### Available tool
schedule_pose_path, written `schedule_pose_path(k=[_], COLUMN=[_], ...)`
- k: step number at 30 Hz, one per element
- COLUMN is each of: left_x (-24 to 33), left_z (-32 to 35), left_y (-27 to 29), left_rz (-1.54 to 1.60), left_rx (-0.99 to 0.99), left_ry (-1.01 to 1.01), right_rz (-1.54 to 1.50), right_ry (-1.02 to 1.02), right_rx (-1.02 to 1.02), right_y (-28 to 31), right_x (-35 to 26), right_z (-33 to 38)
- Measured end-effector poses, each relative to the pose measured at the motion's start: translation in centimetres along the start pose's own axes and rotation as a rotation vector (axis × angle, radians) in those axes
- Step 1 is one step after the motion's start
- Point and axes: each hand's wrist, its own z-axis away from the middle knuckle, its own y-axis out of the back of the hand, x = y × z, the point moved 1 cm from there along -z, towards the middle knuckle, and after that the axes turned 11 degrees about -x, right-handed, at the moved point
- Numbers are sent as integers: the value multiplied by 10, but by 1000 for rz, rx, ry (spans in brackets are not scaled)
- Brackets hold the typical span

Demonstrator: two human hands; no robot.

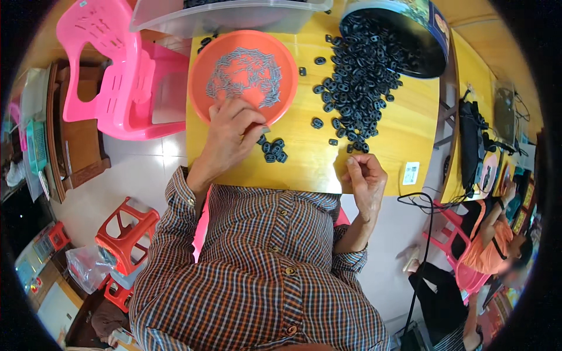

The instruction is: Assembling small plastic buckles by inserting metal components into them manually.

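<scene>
My left hand (234,131) is over the near rim of a round orange plate (198,70), its fingers bent. A small greyish bit shows at its fingertips, too small to name. Many thin grey metal pins (270,76) lie scattered in the plate. Just right of and below that hand sits a small cluster of black two-holed plastic pieces (275,153). At the table's near edge my right hand (367,178) is closed, thumb against curled fingers; what they hold, if anything, is hidden. Beyond it spreads a large heap of similar black pieces (360,76).
The heap spills from a tipped round tub (439,44) on the yellow table (404,123). A clear plastic bin (234,22) stands at the back. A white label (411,173) and a black cable (430,216) are at right. Pink chair (117,70) left; another person (492,245) sits right.
</scene>
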Motion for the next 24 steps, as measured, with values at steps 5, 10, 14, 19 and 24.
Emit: schedule_pose_path(k=[5,10,14,19,24], left_x=[2,9,23,32,47], left_z=[-3,-4,-3,-4,-6], left_y=[-2,2,6,-10,-23], left_rz=[12,20,79,338,422], left_rx=[15,186,193,131,55], left_ry=[-24,8,-10,3,25], right_rz=[-6,56,197,270,303], right_ry=[47,5,108,200,279], right_rx=[1,-32,80,196,218], right_y=[0,-1,0,-5,-15], right_x=[6,0,5,7,-1], right_z=[0,8,8,2,1])
